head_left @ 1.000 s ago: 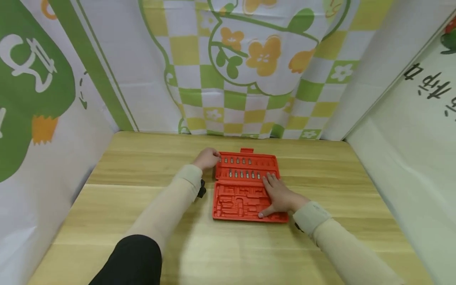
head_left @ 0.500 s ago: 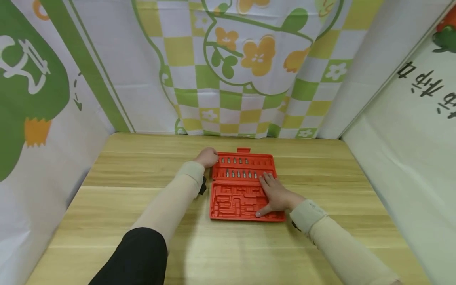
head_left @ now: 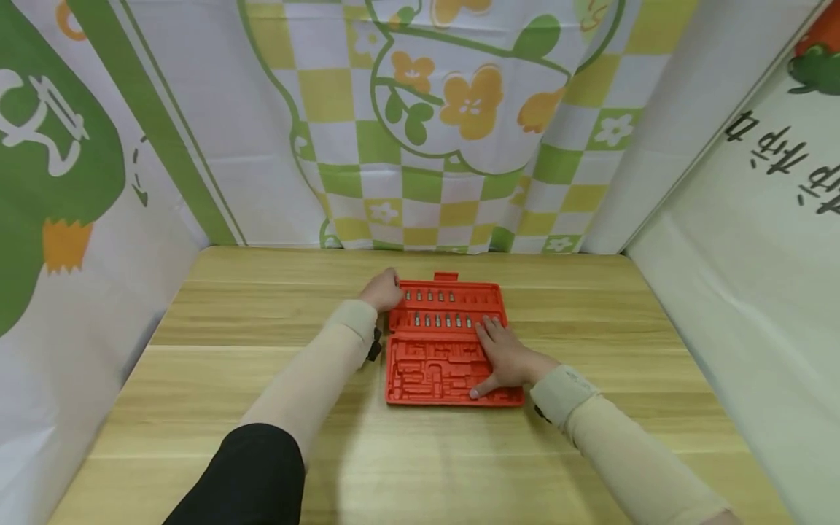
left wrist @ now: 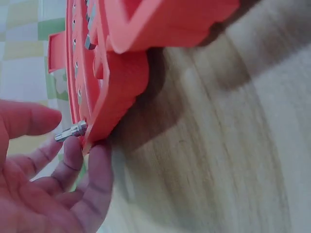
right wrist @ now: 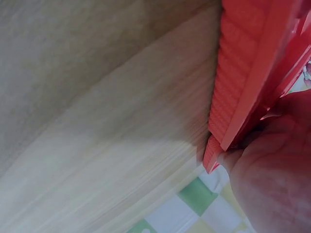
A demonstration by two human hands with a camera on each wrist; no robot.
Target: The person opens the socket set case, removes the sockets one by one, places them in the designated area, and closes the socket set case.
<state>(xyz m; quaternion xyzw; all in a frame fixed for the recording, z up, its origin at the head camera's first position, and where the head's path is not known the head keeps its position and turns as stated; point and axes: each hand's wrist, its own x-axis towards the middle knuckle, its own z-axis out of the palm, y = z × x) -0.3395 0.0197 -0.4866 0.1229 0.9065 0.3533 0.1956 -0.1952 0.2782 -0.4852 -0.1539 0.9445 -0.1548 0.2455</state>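
Observation:
An open red plastic case point(head_left: 436, 372) lies on the wooden table, its moulded half nearer and its slotted half farther. Two rows of small silver screwdriver bits point(head_left: 438, 319) stand in the far half. My left hand point(head_left: 383, 290) is at that half's left end. In the left wrist view a silver bit point(left wrist: 72, 131) sticks out from the case's end among the left fingers point(left wrist: 73, 153); the thumb tip sits a little apart from it. My right hand point(head_left: 508, 356) rests on the case's right side, fingers spread across both halves.
The wooden table point(head_left: 453, 467) surrounds the case. A patterned cloth point(head_left: 446, 189) hangs along the back edge, with white printed sheets point(head_left: 741, 306) on both sides. The red latch tab point(head_left: 446, 276) juts out behind the case.
The left hand has shifted slightly over the case's left end, covering the leftmost bit of the back row. The right hand has stayed in place. The head view has shifted a little.

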